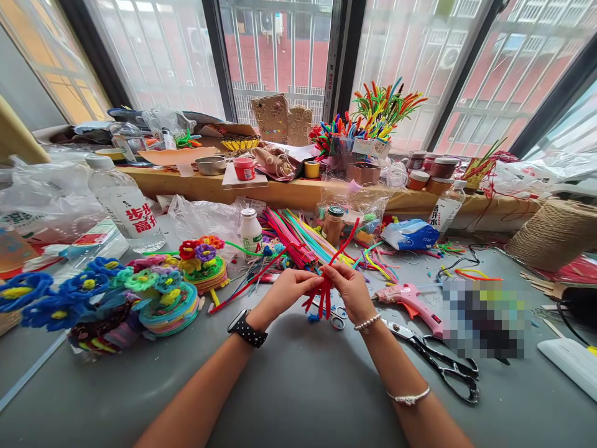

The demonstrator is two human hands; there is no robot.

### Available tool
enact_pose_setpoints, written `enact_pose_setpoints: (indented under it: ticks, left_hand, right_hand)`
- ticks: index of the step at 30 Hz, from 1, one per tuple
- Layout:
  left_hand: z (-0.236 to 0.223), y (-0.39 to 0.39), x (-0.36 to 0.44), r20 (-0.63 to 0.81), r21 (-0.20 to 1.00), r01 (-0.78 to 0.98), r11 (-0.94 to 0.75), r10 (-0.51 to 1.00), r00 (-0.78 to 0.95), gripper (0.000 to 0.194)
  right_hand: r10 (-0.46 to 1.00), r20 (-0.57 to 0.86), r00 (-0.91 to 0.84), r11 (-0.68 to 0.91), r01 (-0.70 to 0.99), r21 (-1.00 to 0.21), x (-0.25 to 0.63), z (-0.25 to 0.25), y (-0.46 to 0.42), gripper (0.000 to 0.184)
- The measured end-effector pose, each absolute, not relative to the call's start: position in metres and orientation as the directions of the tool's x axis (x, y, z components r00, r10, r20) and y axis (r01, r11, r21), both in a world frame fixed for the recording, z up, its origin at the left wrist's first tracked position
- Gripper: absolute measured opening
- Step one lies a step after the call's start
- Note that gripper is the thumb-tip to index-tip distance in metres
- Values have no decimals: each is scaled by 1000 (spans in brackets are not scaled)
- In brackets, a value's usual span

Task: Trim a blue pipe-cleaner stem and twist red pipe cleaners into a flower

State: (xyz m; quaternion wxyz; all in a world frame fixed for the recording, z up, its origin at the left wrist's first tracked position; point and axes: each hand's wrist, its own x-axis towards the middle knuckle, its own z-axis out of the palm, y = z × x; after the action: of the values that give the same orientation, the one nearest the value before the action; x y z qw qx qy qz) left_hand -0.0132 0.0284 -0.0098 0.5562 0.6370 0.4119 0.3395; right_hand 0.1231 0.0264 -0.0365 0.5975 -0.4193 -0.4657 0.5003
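My left hand (290, 288) and my right hand (351, 287) meet above the grey table (298, 386), both pinching a bundle of red pipe cleaners (323, 292). The folded red loops hang down between my fingers, and one long red end rises up to the right. A second long red stem runs left from my left hand toward the flower pieces. A black watch sits on my left wrist, and bracelets circle my right wrist and forearm. Small scissors (336, 318) lie just under the bundle.
Pipe-cleaner flowers (116, 295) fill the left side, near a water bottle (127, 205). A pile of coloured pipe cleaners (298, 239) lies beyond my hands. A pink glue gun (410, 300) and large scissors (443, 361) lie at right, with a twine spool (555, 235) beyond. A cluttered wooden shelf runs under the window.
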Motion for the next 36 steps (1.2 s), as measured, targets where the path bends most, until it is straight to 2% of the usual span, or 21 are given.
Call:
enact_pose_setpoints:
  ticks: [5,12,17,21,30,36]
  left_hand:
    - [-7,25,-15,-77,995,92,38,877,474,23]
    - [-2,19,-9,-157,978,206,34,771,617,25]
    - [-5,19,-9,-183,983,134,127,756,628,21]
    - [-5,20,-11,-200,979,98,179,748,633,25]
    - [-3,23,-12,-162,982,175,65,764,625,32]
    - [0,27,-20,-135,976,216,-3,774,618,27]
  right_hand:
    - [979,172,112,190,-176,-966,122,-37,26,21]
    - [966,236,107,246,-99,-964,120,-31,20,14]
    - [976,202,86,212,-125,-969,122,-31,19,20]
    - [982,162,101,177,-165,-970,124,-34,22,24]
    - [972,139,190,184,-248,-951,130,-39,27,22]
    - [968,121,220,185,-298,-936,133,-37,25,18]
